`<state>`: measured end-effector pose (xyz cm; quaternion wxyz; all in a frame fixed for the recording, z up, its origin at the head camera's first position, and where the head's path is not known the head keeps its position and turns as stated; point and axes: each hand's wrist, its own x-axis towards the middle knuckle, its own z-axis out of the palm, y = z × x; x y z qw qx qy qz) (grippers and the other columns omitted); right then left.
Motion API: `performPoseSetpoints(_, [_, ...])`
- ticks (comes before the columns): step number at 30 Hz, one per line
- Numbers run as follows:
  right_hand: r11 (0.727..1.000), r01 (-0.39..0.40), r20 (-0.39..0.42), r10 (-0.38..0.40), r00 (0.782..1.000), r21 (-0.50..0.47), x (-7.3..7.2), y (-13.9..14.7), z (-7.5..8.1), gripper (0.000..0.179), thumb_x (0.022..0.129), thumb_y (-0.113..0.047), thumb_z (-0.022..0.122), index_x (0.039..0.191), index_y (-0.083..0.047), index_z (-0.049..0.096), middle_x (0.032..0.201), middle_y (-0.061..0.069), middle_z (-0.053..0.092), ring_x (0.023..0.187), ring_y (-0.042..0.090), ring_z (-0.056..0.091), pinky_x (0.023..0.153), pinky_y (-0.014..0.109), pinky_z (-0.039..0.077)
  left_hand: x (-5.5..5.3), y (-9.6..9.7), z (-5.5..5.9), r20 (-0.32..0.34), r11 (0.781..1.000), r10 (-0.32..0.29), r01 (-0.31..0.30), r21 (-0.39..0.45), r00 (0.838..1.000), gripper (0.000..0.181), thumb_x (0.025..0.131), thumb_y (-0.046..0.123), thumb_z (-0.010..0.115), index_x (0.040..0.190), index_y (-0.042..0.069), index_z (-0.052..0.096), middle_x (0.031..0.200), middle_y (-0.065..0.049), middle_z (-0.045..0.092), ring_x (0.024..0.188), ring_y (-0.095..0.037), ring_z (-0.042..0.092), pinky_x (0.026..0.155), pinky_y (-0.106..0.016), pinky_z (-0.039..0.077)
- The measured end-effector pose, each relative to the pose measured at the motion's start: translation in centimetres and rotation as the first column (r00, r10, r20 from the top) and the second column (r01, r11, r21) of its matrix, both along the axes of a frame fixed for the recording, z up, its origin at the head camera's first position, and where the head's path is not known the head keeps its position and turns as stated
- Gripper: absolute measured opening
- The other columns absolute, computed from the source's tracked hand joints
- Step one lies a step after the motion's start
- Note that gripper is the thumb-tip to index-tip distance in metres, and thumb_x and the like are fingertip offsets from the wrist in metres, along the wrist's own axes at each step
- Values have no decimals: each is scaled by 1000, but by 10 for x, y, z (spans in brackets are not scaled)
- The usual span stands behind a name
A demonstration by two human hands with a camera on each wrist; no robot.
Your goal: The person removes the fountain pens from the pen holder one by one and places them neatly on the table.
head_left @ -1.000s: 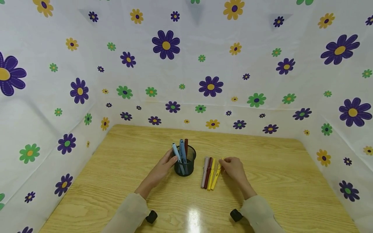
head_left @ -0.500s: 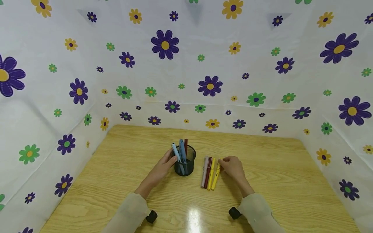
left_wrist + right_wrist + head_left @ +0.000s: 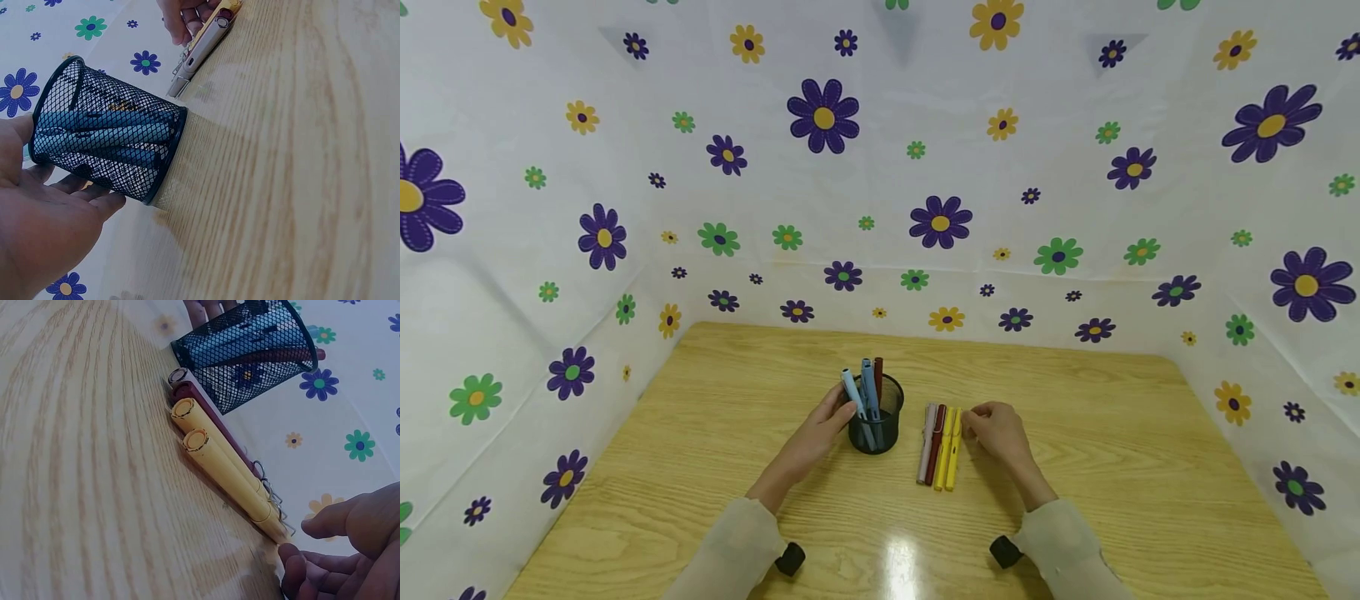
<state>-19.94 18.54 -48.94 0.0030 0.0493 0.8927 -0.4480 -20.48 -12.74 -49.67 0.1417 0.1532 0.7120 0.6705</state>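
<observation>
In the head view my left hand (image 3: 814, 435) holds the black mesh pen cup (image 3: 883, 437) from its left side, thumb near the rim and fingers round the wall. Light blue and blue pens (image 3: 869, 385) and a dark red pen (image 3: 878, 372) stand in the cup. To its right lie a silver-grey pen (image 3: 927, 450), a dark red pen (image 3: 936, 450) and two yellow pens, side by side. My right hand (image 3: 1002, 432) is by the cap end of the outermost yellow pen (image 3: 953, 462). The right wrist view shows its thumb (image 3: 331, 520) and index finger parted, holding nothing.
Pale wood table (image 3: 1112, 442) stretches out on both sides of the cup and pens. White cloth walls with printed flowers (image 3: 940, 222) enclose the back and both sides. A small black device (image 3: 1005, 552) sits at each wrist.
The outermost yellow pen has swung left, from slanted to lying against the other yellow pen. My right fingers have let go of it. The left hand and cup have stayed in place.
</observation>
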Motion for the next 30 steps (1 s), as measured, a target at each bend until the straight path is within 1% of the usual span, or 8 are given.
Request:
performPoseSetpoints(3, [1000, 13, -12, -13, 1000, -12, -1, -1, 0, 33, 101, -16, 63, 117, 12, 70, 83, 13, 72, 61, 17, 62, 52, 26, 47, 0, 0, -1, 0, 1000, 1, -1, 1, 1000, 69, 113, 34, 44, 168, 12, 7, 171, -15, 12, 157, -31, 13, 124, -53, 21])
performPoseSetpoints(7, [999, 9, -50, -11, 999, -34, -2, -5, 4, 33, 102, -16, 63, 118, 12, 69, 85, 17, 72, 65, 21, 65, 53, 26, 48, -1, -1, -2, 3, 1000, 7, -7, -1, 1000, 70, 113, 35, 44, 168, 12, 8, 171, -16, 12, 156, -31, 13, 124, -53, 21])
performPoseSetpoints(14, [997, -22, -85, 15, 996, -77, -7, -16, 15, 32, 102, -15, 64, 118, 12, 69, 94, 22, 72, 75, 31, 69, 59, 27, 53, -1, -2, -1, 2, 1000, 2, -2, 0, 1000, 69, 113, 35, 44, 168, 13, 8, 171, -15, 13, 156, -31, 14, 124, -52, 21])
performPoseSetpoints(19, [993, -54, -101, 44, 994, -107, -10, -26, 21, 32, 102, -15, 64, 119, 11, 69, 97, 24, 72, 81, 37, 70, 61, 27, 53, -1, -1, -1, -6, 1000, -1, 1, -3, 1000, 69, 113, 35, 45, 168, 13, 9, 171, -14, 13, 156, -29, 14, 123, -52, 22])
performPoseSetpoints(22, [990, -71, -109, 57, 992, -126, -13, -33, 24, 32, 103, -16, 64, 121, 10, 69, 101, 23, 73, 85, 37, 71, 65, 31, 55, -2, -1, -1, -10, 1000, -6, 6, 1, 1000, 69, 113, 34, 44, 168, 12, 9, 171, -14, 13, 156, -29, 14, 123, -52, 22])
performPoseSetpoints(24, [986, -81, -117, 64, 991, -147, -15, -38, 26, 32, 103, -16, 64, 122, 10, 68, 103, 24, 72, 88, 38, 71, 70, 37, 59, -2, -1, -1, -11, 1000, -8, 9, 4, 1000, 69, 113, 34, 44, 167, 12, 8, 171, -14, 13, 156, -29, 14, 124, -52, 21])
performPoseSetpoints(27, [978, -96, -131, 73, 989, -184, -17, -46, 29, 33, 103, -16, 64, 123, 9, 68, 107, 24, 72, 94, 40, 71, 78, 45, 61, -2, -1, -1, -11, 1000, -11, 11, 8, 1000, 68, 113, 33, 44, 168, 12, 9, 171, -14, 13, 156, -29, 14, 124, -52, 21])
performPoseSetpoints(30, [971, -110, -138, 81, 987, -213, -19, -54, 33, 34, 103, -17, 64, 125, 9, 67, 108, 24, 71, 96, 42, 70, 81, 47, 61, -2, -1, -2, -11, 1000, -9, 10, 7, 1000, 68, 113, 32, 44, 167, 12, 9, 171, -15, 13, 156, -30, 14, 124, -53, 21])
